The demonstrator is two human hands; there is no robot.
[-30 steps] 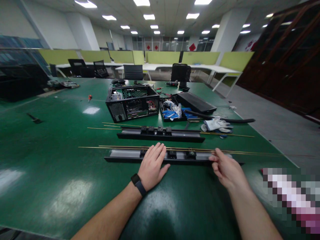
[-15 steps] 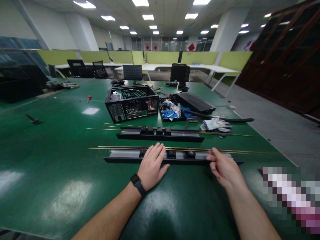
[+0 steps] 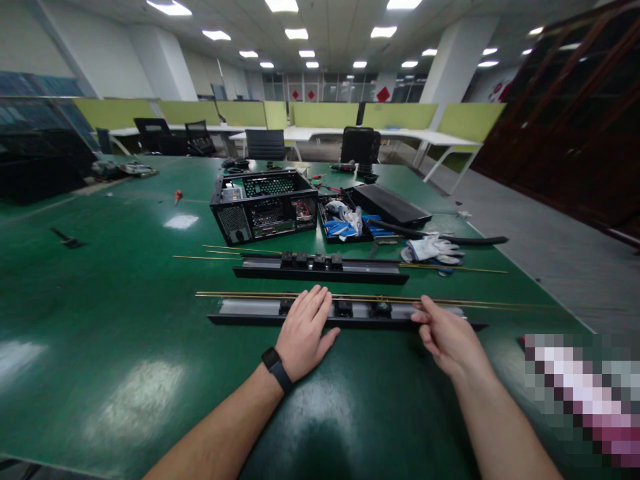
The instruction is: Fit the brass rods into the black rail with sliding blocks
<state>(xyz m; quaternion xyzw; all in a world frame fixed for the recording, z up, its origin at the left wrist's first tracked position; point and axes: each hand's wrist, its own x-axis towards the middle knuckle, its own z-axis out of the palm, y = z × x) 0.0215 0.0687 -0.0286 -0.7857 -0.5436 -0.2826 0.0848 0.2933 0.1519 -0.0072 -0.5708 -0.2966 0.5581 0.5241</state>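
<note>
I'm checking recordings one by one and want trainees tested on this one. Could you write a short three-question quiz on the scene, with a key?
1. Which hand reaches palm-down across the near rail? A) left B) right C) neither
2. True or false: the right hand is resting on the computer case.
3. How many black blocks sit on the far rail?

Key:
1. A, the left hand.
2. False; its grip is on the thin brass-coloured rods.
3. Four.

Open-plan office, yellow-green partitions [image 3: 325, 115], white desks [image 3: 410, 135], black chairs [image 3: 357, 144]
</note>
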